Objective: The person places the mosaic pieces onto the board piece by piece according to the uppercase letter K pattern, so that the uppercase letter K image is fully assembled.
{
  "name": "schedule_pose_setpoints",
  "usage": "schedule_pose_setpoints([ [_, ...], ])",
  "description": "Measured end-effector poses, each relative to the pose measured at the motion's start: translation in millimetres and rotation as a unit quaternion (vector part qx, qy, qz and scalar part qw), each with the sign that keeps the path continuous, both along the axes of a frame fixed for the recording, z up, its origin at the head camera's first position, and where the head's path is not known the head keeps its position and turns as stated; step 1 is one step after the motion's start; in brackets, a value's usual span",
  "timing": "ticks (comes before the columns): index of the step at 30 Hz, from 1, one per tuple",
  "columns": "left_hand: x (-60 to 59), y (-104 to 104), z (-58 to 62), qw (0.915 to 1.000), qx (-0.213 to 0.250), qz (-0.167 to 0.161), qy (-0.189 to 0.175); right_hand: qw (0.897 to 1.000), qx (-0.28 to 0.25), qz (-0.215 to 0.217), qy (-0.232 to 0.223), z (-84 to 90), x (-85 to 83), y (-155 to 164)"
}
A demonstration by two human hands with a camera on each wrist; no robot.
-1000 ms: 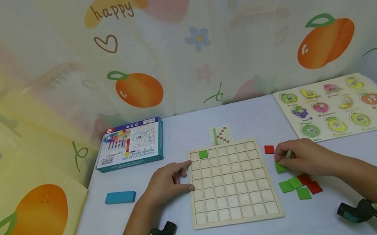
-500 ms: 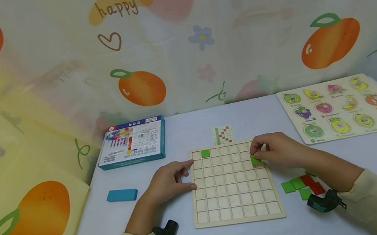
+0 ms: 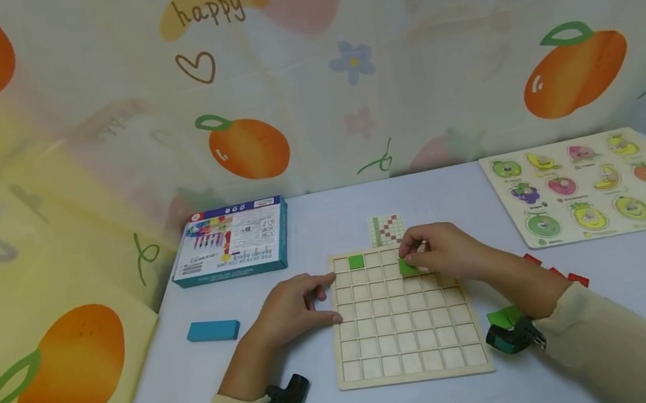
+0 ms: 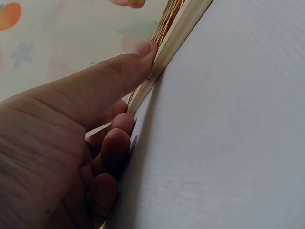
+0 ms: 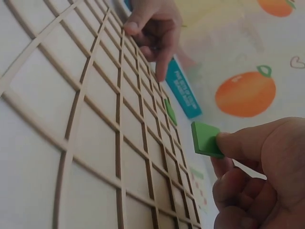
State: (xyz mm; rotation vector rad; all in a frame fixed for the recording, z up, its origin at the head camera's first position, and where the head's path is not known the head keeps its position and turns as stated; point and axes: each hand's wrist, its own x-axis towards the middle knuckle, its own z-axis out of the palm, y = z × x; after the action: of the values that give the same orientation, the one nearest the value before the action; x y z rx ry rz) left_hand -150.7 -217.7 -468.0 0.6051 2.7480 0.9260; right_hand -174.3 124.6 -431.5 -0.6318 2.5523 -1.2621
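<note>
A wooden grid board [image 3: 417, 380] lies flat on the table, with one green tile [image 3: 356, 262] in its far row. My left hand [image 3: 290, 310] touches the board's left edge with a straight index finger and the thumb; in the left wrist view the thumb [image 4: 143, 52] lies on the rim and the other fingers are bent below. Over the board's far right part, my right hand [image 3: 450, 251] pinches a green square tile [image 5: 207, 139] between thumb and fingers. The right wrist view has this tile raised above the grid.
Loose green tiles [image 3: 503, 317] and red tiles [image 3: 578, 279] lie right of the board, partly behind my right arm. A small pattern card [image 3: 384, 223] lies beyond it. A box [image 3: 233, 241], a fruit board [image 3: 602, 183] and blue blocks [image 3: 213, 330] are farther out.
My right hand has carried the green tile from the loose pile leftward over the board's far rows. My left hand has stayed at the board's left edge.
</note>
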Motion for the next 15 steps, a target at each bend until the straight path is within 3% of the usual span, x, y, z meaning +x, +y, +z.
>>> schedule_pose_setpoints([
  [9, 0.1, 1, 1.9, 0.9999, -0.01, -0.01, 0.007, 1.0, -0.021, 0.009, -0.013, -11.9, -11.3, -23],
  [15, 0.3, 1, 3.4, 0.9999, -0.011, -0.007, 0.006, 1.0, -0.024, 0.016, -0.01, -10.5, -14.2, -43],
])
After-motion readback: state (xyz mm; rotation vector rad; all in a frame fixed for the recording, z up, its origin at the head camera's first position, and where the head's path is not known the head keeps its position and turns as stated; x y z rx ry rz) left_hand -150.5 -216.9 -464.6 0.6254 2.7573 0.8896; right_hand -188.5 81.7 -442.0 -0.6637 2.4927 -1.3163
